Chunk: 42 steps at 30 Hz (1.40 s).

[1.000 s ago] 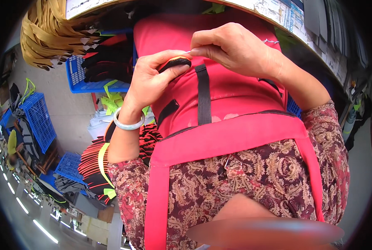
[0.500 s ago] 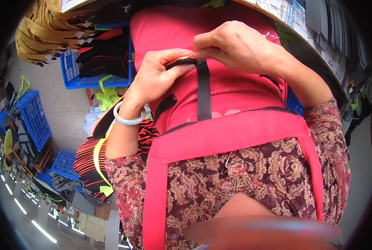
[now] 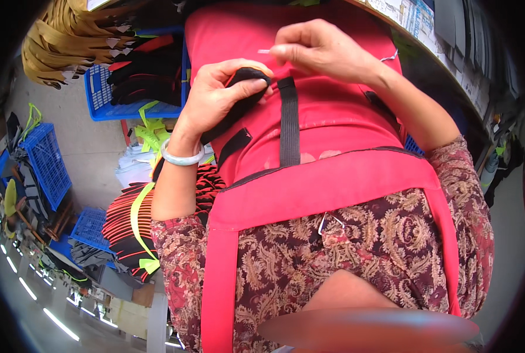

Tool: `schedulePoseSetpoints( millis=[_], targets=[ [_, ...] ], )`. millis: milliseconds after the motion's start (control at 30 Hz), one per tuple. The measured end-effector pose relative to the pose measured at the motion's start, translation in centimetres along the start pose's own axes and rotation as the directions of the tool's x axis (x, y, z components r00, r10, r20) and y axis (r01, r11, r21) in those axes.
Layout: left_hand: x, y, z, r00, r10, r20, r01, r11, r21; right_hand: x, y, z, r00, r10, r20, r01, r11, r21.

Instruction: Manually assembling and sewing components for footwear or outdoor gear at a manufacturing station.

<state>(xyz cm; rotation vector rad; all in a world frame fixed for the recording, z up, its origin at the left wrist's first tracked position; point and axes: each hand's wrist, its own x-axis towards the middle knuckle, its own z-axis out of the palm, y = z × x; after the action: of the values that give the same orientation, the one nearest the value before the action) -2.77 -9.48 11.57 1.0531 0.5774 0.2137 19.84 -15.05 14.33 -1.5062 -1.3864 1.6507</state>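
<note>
Pinching flat woven black strap [image 3: 239, 100] (left hand [image 3: 218, 97]) over smooth red fabric [image 3: 327, 117].

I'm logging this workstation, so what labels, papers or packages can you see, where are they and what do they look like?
Printed sheets: top right on the bench edge, pale rectangles with blue patches.
White tags: top left, small pointed slips on the stacked tan pieces.
No screens or boxed packages show.

Black webbing strap [image 3: 239, 100]: folded end raised, lying against a red fabric piece [image 3: 327, 117]. Second black strap [image 3: 288, 120]: sewn flat, running vertically down the red panel's centre.
</note>
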Motion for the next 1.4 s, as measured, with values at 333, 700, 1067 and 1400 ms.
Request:
schedulePoseSetpoints(
  millis=[333, 700, 1067, 1400],
  targets=[
    [-0.4, 0.0, 0.1, 0.999, 0.015, -0.028, -0.015, 1.0, 0.01, -1.2, -1.4, 0.9, 0.986, -0.158, 0.052, 0.165, 0.967, -0.196],
    [-0.2, 0.3, 0.9, 0.997, 0.07, -0.02, -0.073, 0.984, -0.162, -0.4, 0.5, 1.6, 0.966, 0.03, 0.256, -0.189, 0.756, 0.627],
    [-0.8, 0.3, -0.4, 0.992, 0.085, -0.092, -0.098, 0.984, -0.149, -0.6, -0.9, 1.0, 0.988, -0.152, -0.017, 0.149, 0.984, -0.101],
    [-0.6, -0.9, 0.5, 0.982, 0.156, -0.105, -0.169, 0.977, -0.132, -0.7, -0.4, 2.5, 0.99, 0.031, 0.134, -0.098, 0.845, 0.526]
  ],
)
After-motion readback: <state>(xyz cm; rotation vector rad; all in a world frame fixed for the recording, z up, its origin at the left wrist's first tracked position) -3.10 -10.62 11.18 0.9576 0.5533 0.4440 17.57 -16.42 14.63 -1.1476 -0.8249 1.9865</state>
